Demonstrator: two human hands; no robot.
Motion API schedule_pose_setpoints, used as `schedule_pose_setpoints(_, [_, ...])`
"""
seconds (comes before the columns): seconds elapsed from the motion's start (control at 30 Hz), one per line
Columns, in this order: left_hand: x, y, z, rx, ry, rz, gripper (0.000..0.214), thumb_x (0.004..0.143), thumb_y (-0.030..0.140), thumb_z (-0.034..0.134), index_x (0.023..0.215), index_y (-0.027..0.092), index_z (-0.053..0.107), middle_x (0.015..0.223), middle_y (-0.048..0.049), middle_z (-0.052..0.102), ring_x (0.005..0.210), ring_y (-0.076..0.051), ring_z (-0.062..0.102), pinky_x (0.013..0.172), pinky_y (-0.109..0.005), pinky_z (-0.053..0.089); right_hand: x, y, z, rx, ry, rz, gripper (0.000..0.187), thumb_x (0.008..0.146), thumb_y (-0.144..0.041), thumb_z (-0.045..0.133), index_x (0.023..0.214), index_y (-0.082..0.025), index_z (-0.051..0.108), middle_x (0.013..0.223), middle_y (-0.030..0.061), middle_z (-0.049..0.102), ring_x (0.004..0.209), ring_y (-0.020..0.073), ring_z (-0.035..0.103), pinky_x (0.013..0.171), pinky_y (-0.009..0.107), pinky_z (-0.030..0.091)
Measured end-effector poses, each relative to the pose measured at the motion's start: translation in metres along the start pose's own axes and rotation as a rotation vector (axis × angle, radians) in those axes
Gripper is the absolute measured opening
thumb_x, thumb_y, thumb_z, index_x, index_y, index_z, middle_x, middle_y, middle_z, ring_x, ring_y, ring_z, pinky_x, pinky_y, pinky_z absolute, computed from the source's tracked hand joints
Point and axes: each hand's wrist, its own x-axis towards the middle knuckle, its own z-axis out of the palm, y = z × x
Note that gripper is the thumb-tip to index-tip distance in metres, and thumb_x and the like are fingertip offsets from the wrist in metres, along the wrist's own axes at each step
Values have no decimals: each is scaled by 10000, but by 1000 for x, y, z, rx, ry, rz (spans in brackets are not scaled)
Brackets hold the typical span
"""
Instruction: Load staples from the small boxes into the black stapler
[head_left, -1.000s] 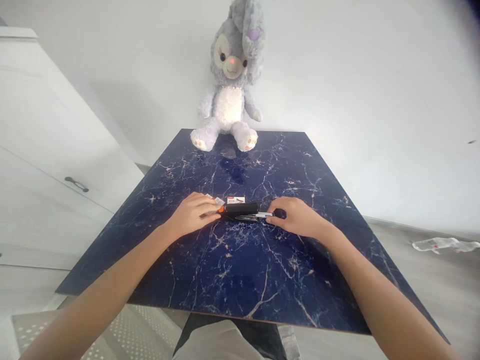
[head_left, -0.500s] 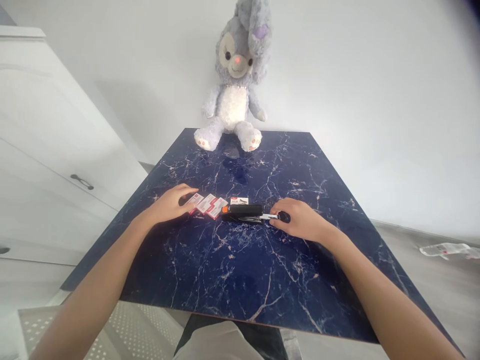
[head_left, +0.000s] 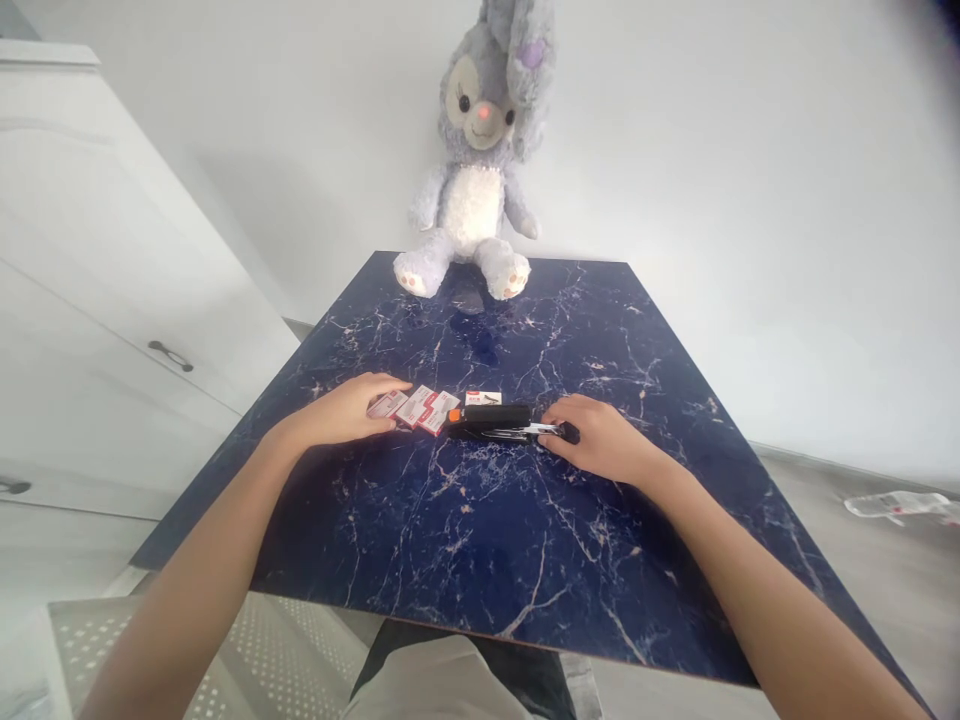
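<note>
Small red-and-white boxes lie flat in an overlapping row on the blue marble-patterned table. My left hand curls round the leftmost box, thumb at its near edge and forefinger along its far side. To the right of the row rests a black stapler with an orange tip pointing left. A white box with a small picture is partly hidden behind it. My right hand has its thumb and fingers closed on the stapler's right end, where silver metal shows.
A grey plush rabbit sits at the table's far edge against the wall. White drawers stand along the left. On the floor at right lies a clear plastic item. A perforated pale surface shows below the table's near edge.
My left hand has moved slightly right, round the leftmost box. My right hand stays on the stapler's end. The whole view has shifted a little.
</note>
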Motion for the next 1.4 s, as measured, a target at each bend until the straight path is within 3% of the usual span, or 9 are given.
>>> schedule_pose_setpoints(0.17, [-2,-11,1,-36,103,-172,601,850,290,659,1443,238,576,1398,-101,647,1162,-290,675,971,-422,552,0,0,1,-26,-8,-5,149,950,-338,615,998,-212,678,968,79,710,881,240,646,737,355,493])
schedule_pose_setpoints(0.43, [6,16,19,-40,75,30,664,854,336,745,1484,278,544,1512,-135,545,1497,-402,342,1081,-546,489,1,-3,3,-47,19,-19,132,941,-329,623,980,-213,674,935,73,704,870,238,637,740,356,491])
schedule_pose_setpoints(0.63, [9,20,20,-87,307,-38,520,892,311,693,1403,272,606,1438,-100,617,1335,-314,573,1105,-497,502,1,-3,0,-34,19,-34,176,931,-320,628,1064,-219,684,981,83,714,896,254,654,772,385,524])
schedule_pose_setpoints(0.7, [8,26,15,-150,461,-52,484,902,310,678,1380,267,610,1419,-89,629,1282,-284,619,1076,-459,534,0,-8,-4,1,98,-60,264,924,-317,638,1170,-225,663,1077,98,713,963,276,662,828,424,543])
schedule_pose_setpoints(0.8, [6,50,13,-229,551,42,513,853,325,739,1346,252,615,1379,-106,645,1219,-283,658,979,-416,592,-5,-27,-8,62,388,-69,286,944,-307,621,1219,-226,640,1119,113,701,1022,286,661,905,465,551])
schedule_pose_setpoints(0.9, [2,83,27,-233,383,151,555,803,321,790,1329,270,621,1253,-77,720,1082,-270,720,902,-387,615,-10,-53,-6,147,502,-153,337,938,-330,644,1262,-241,623,1128,113,700,1001,273,681,897,453,582])
schedule_pose_setpoints(1.03, [-3,108,54,-313,205,172,611,784,268,796,1354,310,579,1208,-50,742,1049,-272,741,887,-390,620,-11,-78,8,249,270,-378,549,900,-420,720,1396,-248,562,1297,127,665,1144,275,677,964,420,597])
schedule_pose_setpoints(1.23, [0,112,62,-806,216,90,563,808,229,795,1312,288,550,1276,-115,697,1002,-262,746,820,-395,646,-9,-79,17,316,267,-366,246,960,-230,654,1198,-279,695,1362,95,641,1185,236,677,1005,394,591])
schedule_pose_setpoints(1.4, [4,102,58,-1251,19,111,408,929,429,699,1290,254,626,1438,-161,606,1134,-321,705,811,-428,656,-11,-79,17,388,363,-284,218,933,-255,701,1149,-271,687,1284,93,681,1161,241,685,966,401,611])
